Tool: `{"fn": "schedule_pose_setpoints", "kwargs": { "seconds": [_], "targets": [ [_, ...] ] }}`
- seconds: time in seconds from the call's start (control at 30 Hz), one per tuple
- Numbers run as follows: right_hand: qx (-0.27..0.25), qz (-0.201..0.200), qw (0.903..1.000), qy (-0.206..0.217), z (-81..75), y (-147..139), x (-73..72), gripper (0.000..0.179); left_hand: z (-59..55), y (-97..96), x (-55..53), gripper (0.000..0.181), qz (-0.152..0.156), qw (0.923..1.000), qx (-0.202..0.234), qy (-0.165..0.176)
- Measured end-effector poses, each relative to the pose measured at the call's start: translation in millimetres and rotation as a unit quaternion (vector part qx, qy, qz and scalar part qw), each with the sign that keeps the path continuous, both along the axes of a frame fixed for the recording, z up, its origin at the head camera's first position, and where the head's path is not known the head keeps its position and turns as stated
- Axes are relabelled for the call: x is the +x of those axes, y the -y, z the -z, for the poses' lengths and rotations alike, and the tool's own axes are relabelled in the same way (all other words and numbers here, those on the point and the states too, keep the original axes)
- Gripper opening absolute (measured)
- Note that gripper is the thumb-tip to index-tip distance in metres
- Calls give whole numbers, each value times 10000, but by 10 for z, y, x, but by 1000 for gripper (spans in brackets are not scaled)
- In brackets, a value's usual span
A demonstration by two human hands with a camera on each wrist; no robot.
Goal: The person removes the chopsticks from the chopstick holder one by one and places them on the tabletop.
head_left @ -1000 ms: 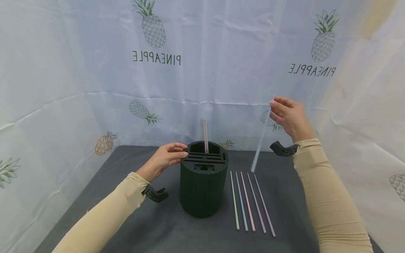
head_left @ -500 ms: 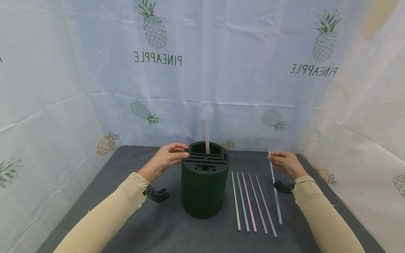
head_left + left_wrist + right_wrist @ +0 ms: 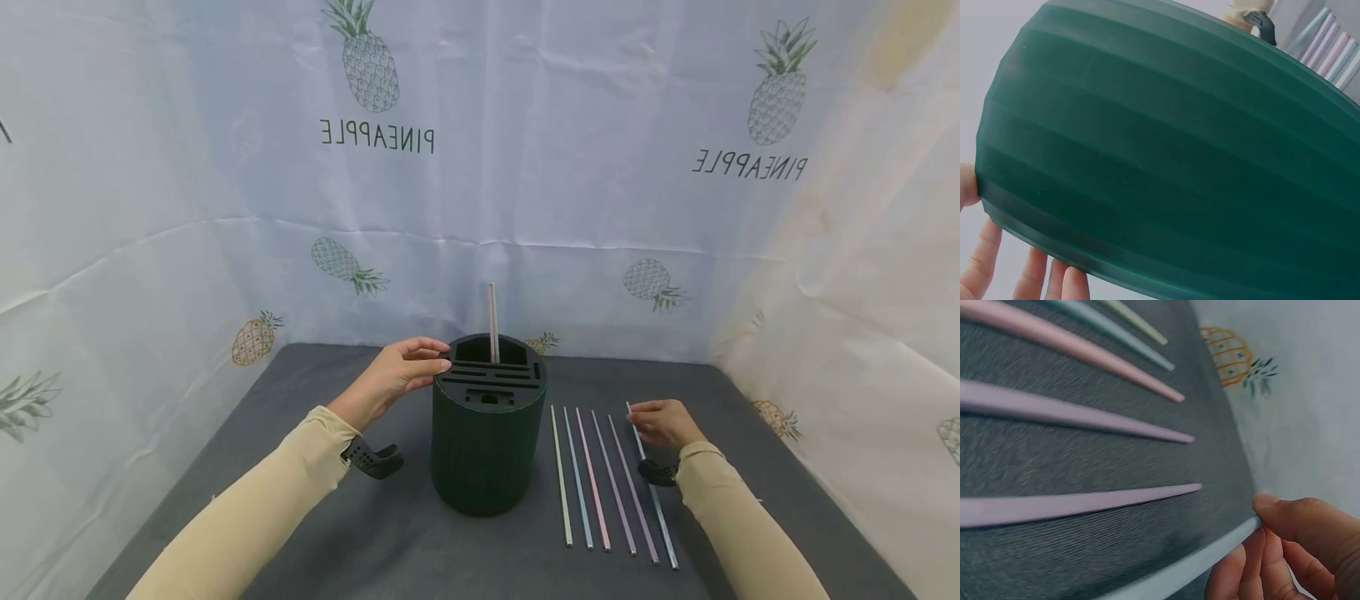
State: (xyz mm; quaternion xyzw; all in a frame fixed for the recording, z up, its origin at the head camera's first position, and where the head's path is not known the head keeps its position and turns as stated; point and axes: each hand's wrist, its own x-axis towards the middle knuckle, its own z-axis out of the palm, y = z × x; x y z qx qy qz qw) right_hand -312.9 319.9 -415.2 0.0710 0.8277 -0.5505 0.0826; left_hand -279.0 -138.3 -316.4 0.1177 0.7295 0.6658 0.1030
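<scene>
Five sticks (image 3: 592, 479) on grey tabletop (image 3: 360, 533), pineapple cloth (image 3: 525, 183) behind; right grip (image 3: 663, 422), lower than before, pinches sixth stick (image 3: 1210, 551); left grip (image 3: 390, 375) spread against holder (image 3: 487, 458).

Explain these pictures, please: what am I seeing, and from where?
No robot here: a person works bare-handed. The widest picture comes from a camera on the head; the other two, from one on each wrist. On the dark tabletop stands a green holder, with five pastel sticks lying beside it. What look like two more sticks poke out of its top. The left hand touches the holder's rim; the right hand pinches a pale blue stick near its end.
</scene>
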Motion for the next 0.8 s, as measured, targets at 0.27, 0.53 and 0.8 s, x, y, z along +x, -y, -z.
{"fn": "schedule_pose_setpoints", "kwargs": {
  "seconds": [0.27, 0.53, 0.8],
  "targets": [
    [0, 132, 9995, 283, 184, 9, -56, 30, -12, -11, 5, 42, -50, 10000, 24, 11],
    [80, 330, 9990, 284, 250, 44, -66, 29, -6, -19, 6, 42, -79, 10000, 46, 20],
    [493, 347, 9981, 110, 274, 95, -67, 30, -3, -15, 6, 41, -84, 9999, 68, 22]
  ]
}}
